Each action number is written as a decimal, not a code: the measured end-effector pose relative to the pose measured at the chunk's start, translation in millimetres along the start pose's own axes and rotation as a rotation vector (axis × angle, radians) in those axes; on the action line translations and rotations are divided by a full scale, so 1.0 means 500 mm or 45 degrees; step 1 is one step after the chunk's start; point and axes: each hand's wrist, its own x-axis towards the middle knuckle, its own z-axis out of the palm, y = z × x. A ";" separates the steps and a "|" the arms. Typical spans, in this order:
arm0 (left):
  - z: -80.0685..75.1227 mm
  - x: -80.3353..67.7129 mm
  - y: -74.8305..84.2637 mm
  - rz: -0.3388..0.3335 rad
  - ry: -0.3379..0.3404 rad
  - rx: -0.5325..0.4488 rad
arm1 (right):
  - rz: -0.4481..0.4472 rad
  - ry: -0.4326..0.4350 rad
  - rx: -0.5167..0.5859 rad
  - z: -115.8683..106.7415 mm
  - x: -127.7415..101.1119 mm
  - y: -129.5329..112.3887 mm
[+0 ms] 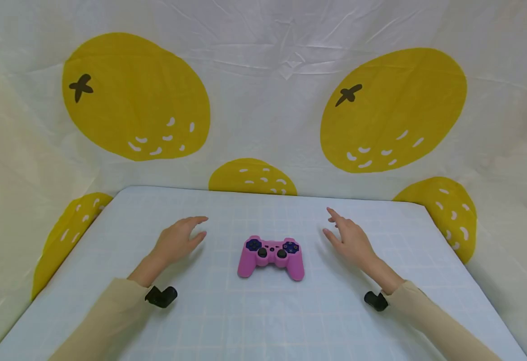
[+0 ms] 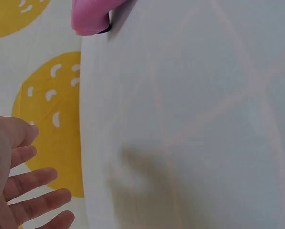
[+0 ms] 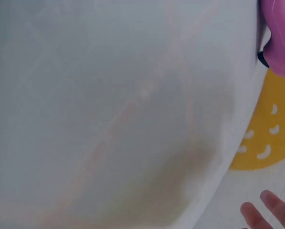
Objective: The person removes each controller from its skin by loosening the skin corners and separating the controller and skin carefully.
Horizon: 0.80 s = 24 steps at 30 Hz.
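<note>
A pink game controller (image 1: 271,253) with dark button pads and two black thumbsticks lies face up on the table, its grips toward me. To its left, my left hand (image 1: 177,241) hovers over the tabletop, fingers extended and thumb apart, holding nothing. On the other side my right hand (image 1: 350,241) is held above the table with its fingers spread and nothing in them. Both hands are apart from the controller. In the left wrist view, a pink grip (image 2: 91,18) shows at the top edge; the right wrist view has part of the controller (image 3: 279,38) at its upper right.
The table (image 1: 263,321) wears a pale cloth with a faint grid. Behind it and at both sides hangs a white curtain (image 1: 263,100) printed with big yellow fruit shapes. A small black camera (image 1: 161,297) sits at the left wrist, another black camera (image 1: 375,301) at the right.
</note>
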 end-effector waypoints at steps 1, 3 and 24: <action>0.001 -0.001 0.003 0.000 0.005 -0.011 | 0.002 0.003 0.005 0.001 -0.001 -0.003; 0.004 -0.002 0.009 -0.005 0.016 -0.033 | 0.010 0.004 0.016 0.003 -0.004 -0.010; 0.031 0.002 0.059 -0.111 -0.012 -0.262 | 0.052 -0.088 0.155 0.021 -0.008 -0.060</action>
